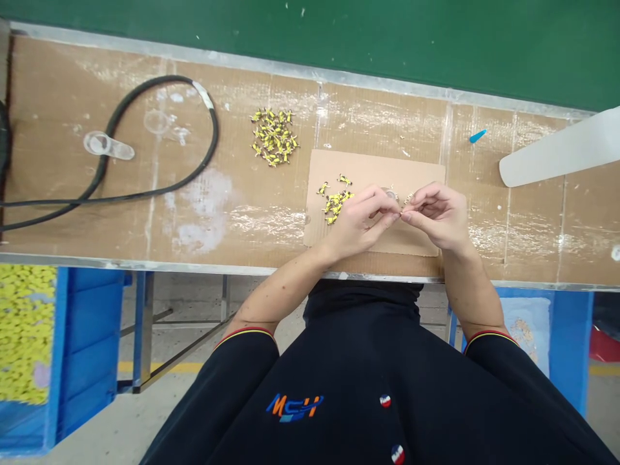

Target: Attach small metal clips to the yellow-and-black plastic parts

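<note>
My left hand (364, 219) and my right hand (438, 216) meet fingertip to fingertip over a cardboard sheet (378, 165). Both are closed in a pinch; what sits between the fingertips is too small to make out. Beside my left hand lies a small group of tiny yellow figures (334, 205) with dark ends. A small round clear container (390, 193) shows behind the fingers, partly hidden. Some tiny pale pieces (408, 197) lie next to my right fingertips.
A larger pile of yellow figures (274, 137) lies left of the sheet. Farther left are a black cable (213, 139) and a clear plastic tube (116, 148). A blue cap (477, 136) and a white cylinder (557, 148) are rightward. Blue bins (87, 336) stand below the table.
</note>
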Demonstrator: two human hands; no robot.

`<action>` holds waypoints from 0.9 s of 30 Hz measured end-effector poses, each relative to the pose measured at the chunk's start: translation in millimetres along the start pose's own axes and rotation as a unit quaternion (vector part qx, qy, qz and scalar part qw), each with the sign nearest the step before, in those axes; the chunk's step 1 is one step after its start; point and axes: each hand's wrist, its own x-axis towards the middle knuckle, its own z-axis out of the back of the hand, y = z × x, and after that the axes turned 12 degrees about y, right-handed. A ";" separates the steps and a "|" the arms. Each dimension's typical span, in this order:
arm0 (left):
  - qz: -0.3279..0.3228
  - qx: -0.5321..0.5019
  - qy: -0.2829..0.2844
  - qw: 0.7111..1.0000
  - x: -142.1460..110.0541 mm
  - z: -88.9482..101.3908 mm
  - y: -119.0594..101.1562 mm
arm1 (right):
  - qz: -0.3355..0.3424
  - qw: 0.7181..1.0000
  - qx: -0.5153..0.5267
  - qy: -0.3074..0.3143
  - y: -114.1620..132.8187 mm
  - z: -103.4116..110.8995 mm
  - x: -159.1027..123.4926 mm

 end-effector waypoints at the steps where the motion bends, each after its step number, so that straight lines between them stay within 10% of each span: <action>1: -0.015 0.007 -0.007 1.000 -0.2 -0.1 1.0 | 0.002 1.000 0.006 0.003 0.0 -0.5 0.0; 18: 0.017 -0.058 -0.022 0.998 -0.3 -4.1 4.6 | 0.045 0.979 -0.197 0.005 3.6 -4.6 0.5; 27: 0.203 -0.099 -0.063 0.972 -7.0 11.5 40.5 | 0.059 0.935 -0.348 0.023 -5.2 9.3 5.1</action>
